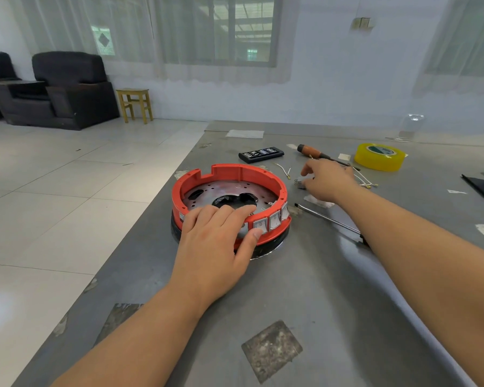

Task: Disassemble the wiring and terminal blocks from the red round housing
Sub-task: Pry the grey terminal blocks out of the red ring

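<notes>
- You are steadying the red round housing (pixel 229 202), sitting at the table's (pixel 319 303) centre, with your left hand (pixel 218 241): fingers draped over the near rim, thumb pressing just beside the rocker switches (pixel 271 220).
- Your right hand (pixel 327 177), at two o'clock from the housing, is pinching a small pale block (pixel 301 182), likely a removed terminal block, near loose wires (pixel 284 170).
- Judging by the bare metal plate (pixel 227 191), you are setting freed parts aside; next, the switches are calling for the screwdriver (pixel 316 153) at one o'clock.
</notes>
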`<state>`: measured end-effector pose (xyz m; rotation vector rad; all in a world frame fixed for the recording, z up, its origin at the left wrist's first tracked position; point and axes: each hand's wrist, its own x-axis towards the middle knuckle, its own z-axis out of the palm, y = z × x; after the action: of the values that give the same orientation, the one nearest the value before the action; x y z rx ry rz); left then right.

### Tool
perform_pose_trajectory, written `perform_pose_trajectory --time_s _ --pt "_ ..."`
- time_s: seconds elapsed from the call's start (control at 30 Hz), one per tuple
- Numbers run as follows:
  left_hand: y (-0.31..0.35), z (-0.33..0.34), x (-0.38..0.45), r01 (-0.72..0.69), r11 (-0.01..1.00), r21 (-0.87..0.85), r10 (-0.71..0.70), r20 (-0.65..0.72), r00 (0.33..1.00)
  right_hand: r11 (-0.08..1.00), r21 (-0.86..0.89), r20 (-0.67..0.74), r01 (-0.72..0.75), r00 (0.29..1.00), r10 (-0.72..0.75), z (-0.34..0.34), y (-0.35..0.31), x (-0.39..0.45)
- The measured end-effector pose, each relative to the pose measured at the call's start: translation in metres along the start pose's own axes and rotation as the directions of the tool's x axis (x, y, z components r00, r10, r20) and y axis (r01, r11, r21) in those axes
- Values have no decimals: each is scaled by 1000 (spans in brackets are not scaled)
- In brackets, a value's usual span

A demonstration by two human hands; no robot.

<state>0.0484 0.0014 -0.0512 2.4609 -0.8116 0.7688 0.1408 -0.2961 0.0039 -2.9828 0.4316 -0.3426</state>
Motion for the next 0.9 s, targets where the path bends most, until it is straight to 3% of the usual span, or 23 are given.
perform_pose_trajectory --time_s 0.1,0.17,0.3,0.4,0.77,0.83,0.9 --pt "1 -2 0 -1 1000 18 1 24 1000 995 74 82 69 994 -75 -12 2 -39" --pt "2 -4 0 -2 1000 22 1 36 999 997 20 86 72 994 -73 -17 5 -70" --pt "2 -7 -1 22 1000 7 -22 34 999 969 -245 79 -33 995 54 -15 18 -121" --pt "2 -11 -4 40 999 -23 -40 7 999 955 -273 85 -116 986 144 -4 24 -147" --pt "-6 -15 -10 51 995 -81 -49 29 998 986 -165 -225 -37 974 -1 11 29 -157" --pt "-5 -16 -11 49 994 -93 -46 31 998 997 -72 -335 29 941 -52 8 28 -158" --pt "-3 -17 -11 60 989 -133 -60 7 998 981 39 -438 191 886 -155 3 24 -160"
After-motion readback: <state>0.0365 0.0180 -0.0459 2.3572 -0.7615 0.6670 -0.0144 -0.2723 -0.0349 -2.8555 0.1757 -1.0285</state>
